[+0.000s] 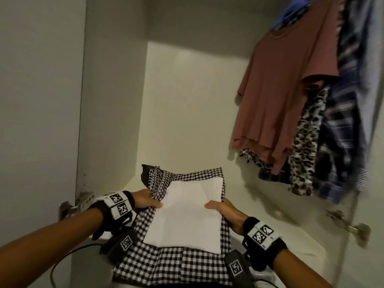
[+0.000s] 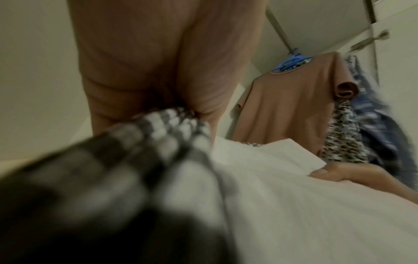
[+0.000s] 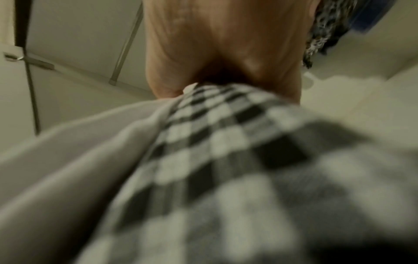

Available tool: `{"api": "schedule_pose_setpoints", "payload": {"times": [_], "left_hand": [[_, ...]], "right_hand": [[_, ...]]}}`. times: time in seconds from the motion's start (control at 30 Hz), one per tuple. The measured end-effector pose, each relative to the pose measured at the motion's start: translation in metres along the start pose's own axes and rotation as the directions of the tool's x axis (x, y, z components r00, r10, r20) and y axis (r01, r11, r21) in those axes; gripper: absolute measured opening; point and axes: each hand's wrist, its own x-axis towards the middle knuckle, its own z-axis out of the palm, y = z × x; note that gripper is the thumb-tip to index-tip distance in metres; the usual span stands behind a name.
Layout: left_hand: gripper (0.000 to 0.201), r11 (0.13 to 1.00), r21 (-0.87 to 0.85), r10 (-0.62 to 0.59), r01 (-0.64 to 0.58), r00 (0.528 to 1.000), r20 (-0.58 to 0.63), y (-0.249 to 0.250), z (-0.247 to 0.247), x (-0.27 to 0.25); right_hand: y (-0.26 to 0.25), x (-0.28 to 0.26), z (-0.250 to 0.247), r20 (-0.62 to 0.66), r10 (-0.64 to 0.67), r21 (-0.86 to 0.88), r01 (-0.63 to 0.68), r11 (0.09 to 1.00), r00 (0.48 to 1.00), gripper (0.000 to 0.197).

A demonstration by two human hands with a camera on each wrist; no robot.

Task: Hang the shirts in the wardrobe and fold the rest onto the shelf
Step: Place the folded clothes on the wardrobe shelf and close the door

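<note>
A stack of folded clothes sits between my hands over the wardrobe shelf (image 1: 259, 204): a white folded cloth (image 1: 185, 215) lies on top of a black-and-white checked garment (image 1: 172, 265). My left hand (image 1: 145, 201) grips the stack's left edge, thumb on the white cloth. My right hand (image 1: 223, 210) grips the right edge, thumb on top, fingers hidden underneath. In the left wrist view the checked garment (image 2: 158, 135) bunches under my palm and the white cloth (image 2: 282, 205) spreads to the right. The right wrist view shows the checked garment (image 3: 237, 151) close and blurred.
Several shirts hang at the right: a dusty pink t-shirt (image 1: 286, 90) on a blue hanger (image 2: 291, 60), a leopard-print top (image 1: 305, 148) and blue plaid shirts (image 1: 340, 132). White wardrobe walls close in at left and back. Metal door hinges (image 1: 349, 223) stick out at both sides.
</note>
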Motion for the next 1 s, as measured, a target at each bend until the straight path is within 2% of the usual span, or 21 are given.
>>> {"api": "schedule_pose_setpoints", "payload": {"times": [0.07,0.13,0.2,0.23,0.27,0.3,0.33,0.37,0.4,0.47,0.5,0.53,0.6,0.63,0.7,0.77,0.8,0.87,1.0], "left_hand": [[0.059,0.998,0.042,-0.044,0.045,0.999,-0.016,0.0,-0.026,0.023],[0.069,1.0,-0.006,-0.031,0.031,0.99,-0.141,0.002,-0.056,0.038],[0.097,0.999,-0.053,-0.004,-0.014,0.946,-0.324,-0.003,-0.084,0.054],[0.111,1.0,-0.027,0.001,-0.012,0.929,-0.371,-0.005,-0.092,0.058],[0.121,0.999,0.033,0.006,0.006,0.932,-0.363,-0.005,-0.093,0.056],[0.125,0.993,0.115,0.027,0.008,0.952,-0.306,-0.005,-0.088,0.052],[0.119,0.977,0.213,0.022,0.021,0.98,-0.197,-0.006,-0.077,0.045],[0.105,0.954,0.293,-0.039,0.067,0.994,-0.1,-0.009,-0.061,0.042],[0.097,0.927,0.351,-0.13,0.129,0.991,-0.021,-0.014,-0.04,0.037],[0.118,0.857,0.488,-0.244,0.163,0.964,0.107,-0.022,-0.007,0.029],[0.13,0.796,0.577,-0.287,0.181,0.953,0.096,-0.028,0.006,0.028],[0.133,0.732,0.647,-0.308,0.214,0.951,0.035,-0.037,0.015,0.029],[0.11,0.675,0.664,-0.339,0.321,0.935,-0.108,-0.044,0.028,0.031],[0.1,0.672,0.657,-0.329,0.341,0.933,-0.147,-0.044,0.032,0.031],[0.093,0.673,0.655,-0.324,0.344,0.933,-0.156,-0.043,0.034,0.031],[0.092,0.663,0.663,-0.338,0.348,0.929,-0.149,-0.045,0.029,0.035],[0.091,0.655,0.664,-0.351,0.359,0.924,-0.153,-0.047,0.026,0.04],[0.09,0.655,0.661,-0.353,0.366,0.922,-0.16,-0.05,0.022,0.047],[0.094,0.641,0.696,-0.341,0.325,0.932,-0.121,-0.059,0.004,0.075]], "right_hand": [[-0.009,0.037,0.003,0.062,0.014,0.059,-0.018,0.998,0.998,0.034],[-0.02,0.078,0.001,0.11,0.015,0.097,-0.026,0.995,0.994,0.031],[-0.031,0.115,0.003,0.114,0.01,0.091,-0.021,0.996,0.993,0.038],[-0.027,0.134,0.004,0.129,0.01,0.047,-0.016,0.999,0.992,0.051],[-0.018,0.154,0.006,0.135,0.044,-0.01,-0.043,0.999,0.99,0.074],[-0.008,0.168,0.01,0.145,0.098,-0.092,-0.085,0.992,0.985,0.098],[0.004,0.178,0.019,0.147,0.157,-0.168,-0.132,0.977,0.977,0.113],[0.013,0.179,0.03,0.154,0.198,-0.233,-0.16,0.959,0.968,0.111],[0.022,0.176,0.04,0.117,0.203,-0.279,-0.164,0.946,0.972,0.1],[0.03,0.164,0.05,0.027,0.129,-0.453,-0.103,0.885,0.991,0.091],[0.025,0.151,0.053,0.028,0.099,-0.565,-0.066,0.822,0.995,0.098],[0.022,0.143,0.054,0.039,0.046,-0.652,-0.01,0.758,0.998,0.113],[0.015,0.128,0.055,0.165,-0.001,-0.731,0.123,0.671,0.986,0.139],[0.014,0.125,0.056,0.26,0.024,-0.763,0.19,0.618,0.965,0.137],[0.013,0.116,0.063,0.399,0.145,-0.855,0.31,0.416,0.905,0.111],[0.014,0.114,0.07,0.396,0.164,-0.899,0.345,0.271,0.903,0.085],[0.013,0.115,0.074,0.38,0.133,-0.911,0.345,0.225,0.915,0.081],[0.01,0.125,0.078,0.375,0.089,-0.917,0.355,0.181,0.923,0.08],[-0.002,0.156,0.08,0.385,0.16,-0.919,0.362,0.154,0.909,0.078]]}}
